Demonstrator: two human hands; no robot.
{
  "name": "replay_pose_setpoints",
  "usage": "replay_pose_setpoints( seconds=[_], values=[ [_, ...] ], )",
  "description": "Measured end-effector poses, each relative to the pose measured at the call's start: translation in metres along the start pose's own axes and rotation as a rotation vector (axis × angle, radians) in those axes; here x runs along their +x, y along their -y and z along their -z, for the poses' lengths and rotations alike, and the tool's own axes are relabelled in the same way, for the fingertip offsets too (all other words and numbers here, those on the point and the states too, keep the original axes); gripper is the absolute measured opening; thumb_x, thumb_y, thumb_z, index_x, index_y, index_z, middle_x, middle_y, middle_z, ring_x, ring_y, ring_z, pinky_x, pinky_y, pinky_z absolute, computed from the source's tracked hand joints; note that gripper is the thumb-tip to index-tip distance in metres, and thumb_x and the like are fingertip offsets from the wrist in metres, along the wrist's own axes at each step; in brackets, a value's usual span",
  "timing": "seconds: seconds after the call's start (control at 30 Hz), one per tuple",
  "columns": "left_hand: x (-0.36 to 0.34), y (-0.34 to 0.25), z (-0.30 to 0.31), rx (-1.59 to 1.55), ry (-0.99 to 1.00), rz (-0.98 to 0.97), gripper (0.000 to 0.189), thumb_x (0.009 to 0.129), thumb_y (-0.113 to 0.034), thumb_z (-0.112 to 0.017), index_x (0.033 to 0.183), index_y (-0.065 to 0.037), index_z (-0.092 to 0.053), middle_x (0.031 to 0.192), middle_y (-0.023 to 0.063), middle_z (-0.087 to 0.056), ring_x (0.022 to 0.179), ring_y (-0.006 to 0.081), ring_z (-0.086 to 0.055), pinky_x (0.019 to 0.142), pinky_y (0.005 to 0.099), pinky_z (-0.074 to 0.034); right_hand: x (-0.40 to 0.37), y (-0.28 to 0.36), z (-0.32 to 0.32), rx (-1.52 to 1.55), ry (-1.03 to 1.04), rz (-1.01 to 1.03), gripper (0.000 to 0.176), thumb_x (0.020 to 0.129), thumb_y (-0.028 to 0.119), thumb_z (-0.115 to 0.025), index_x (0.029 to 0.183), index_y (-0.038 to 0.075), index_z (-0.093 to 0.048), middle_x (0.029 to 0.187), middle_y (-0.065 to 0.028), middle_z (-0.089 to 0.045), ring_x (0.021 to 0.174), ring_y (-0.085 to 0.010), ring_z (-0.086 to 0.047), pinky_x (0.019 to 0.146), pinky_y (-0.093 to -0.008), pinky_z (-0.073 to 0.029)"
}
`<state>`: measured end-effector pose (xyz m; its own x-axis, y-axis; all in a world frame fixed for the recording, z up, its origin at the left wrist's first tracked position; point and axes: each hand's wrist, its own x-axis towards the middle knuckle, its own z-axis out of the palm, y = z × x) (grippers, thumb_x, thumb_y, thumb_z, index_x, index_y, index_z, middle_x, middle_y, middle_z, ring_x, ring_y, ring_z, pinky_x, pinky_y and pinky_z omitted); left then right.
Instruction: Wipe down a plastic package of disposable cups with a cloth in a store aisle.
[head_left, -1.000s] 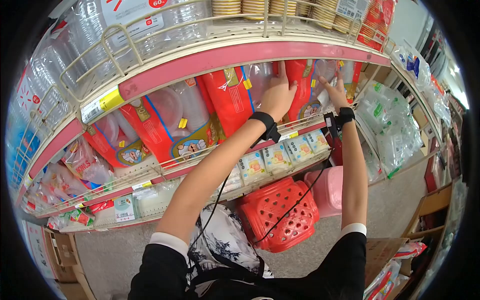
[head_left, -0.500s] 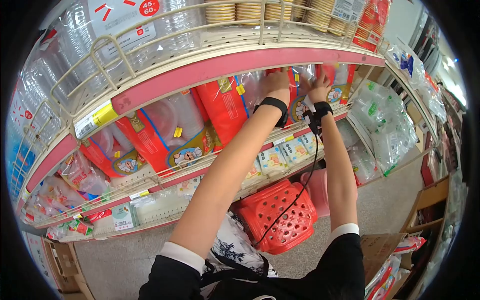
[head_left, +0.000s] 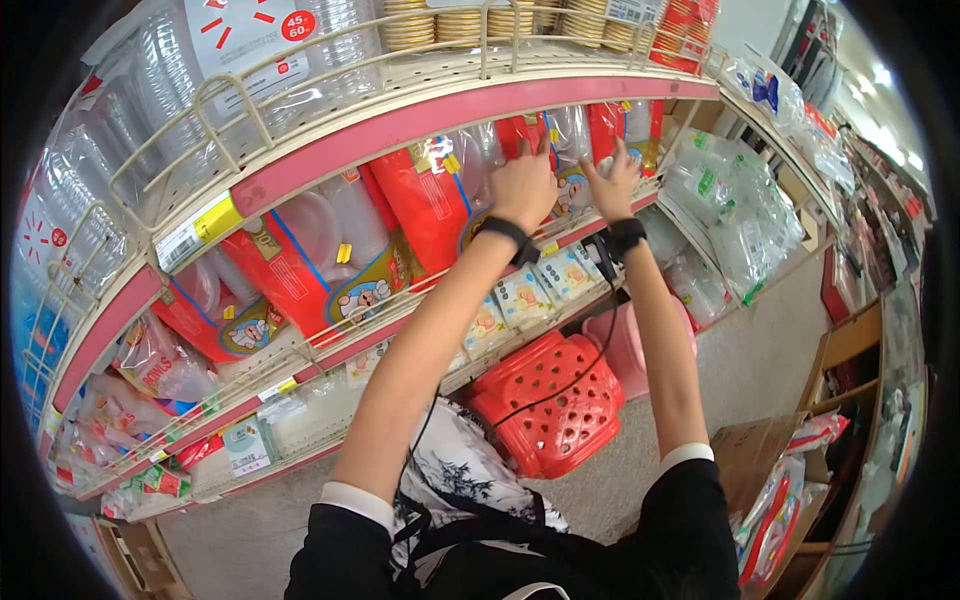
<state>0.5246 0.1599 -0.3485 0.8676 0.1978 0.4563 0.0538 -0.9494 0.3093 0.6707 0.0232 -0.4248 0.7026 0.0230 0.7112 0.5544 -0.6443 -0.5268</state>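
Reaching to the right end of the shelf, left hand and right hand rest on a red pack standing upright there. Each grip is apart, fingers extended. Judged progress: pack contacted, not yet lifted out.

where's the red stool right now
Head view, just right of centre: the red stool stands on the floor at the foot of the shelves, with a pink stool close by on its right.
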Motion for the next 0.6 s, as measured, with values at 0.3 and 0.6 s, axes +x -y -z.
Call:
replay_pose_setpoints(
  seconds=[0.3, 0.6],
  values=[
    [-0.274, 0.081, 0.169, -0.752, -0.088, 0.208, 0.030, 0.088, -0.005, -0.055, 0.117, -0.002, -0.060, 0.090, 0.0110, -0.066, 0.081, 0.0132, -0.062, 0.073, 0.0261, -0.047, -0.126, 0.134, 0.301, 0.383, -0.080, -0.019, 0.066, 0.077, -0.003, -0.055, 0.138, 0.006, -0.032, 0.132, -0.0089, -0.041, 0.102, -0.0140, -0.049, 0.081, -0.0265, -0.047],
    [-0.485, 0.178, 0.213, -0.597, -0.393, 0.692, 0.028, 0.094, -0.008, -0.047, 0.119, 0.004, -0.053, 0.069, 0.0064, -0.058, 0.066, 0.0108, -0.054, 0.069, 0.0242, -0.043, -0.291, 0.246, 0.487, -0.062, -0.622, -0.145, 0.039, 0.089, 0.004, -0.057, 0.126, -0.004, -0.047, 0.130, -0.0129, -0.049, 0.110, -0.0200, -0.054, 0.090, -0.0292, -0.049]
  ],
)
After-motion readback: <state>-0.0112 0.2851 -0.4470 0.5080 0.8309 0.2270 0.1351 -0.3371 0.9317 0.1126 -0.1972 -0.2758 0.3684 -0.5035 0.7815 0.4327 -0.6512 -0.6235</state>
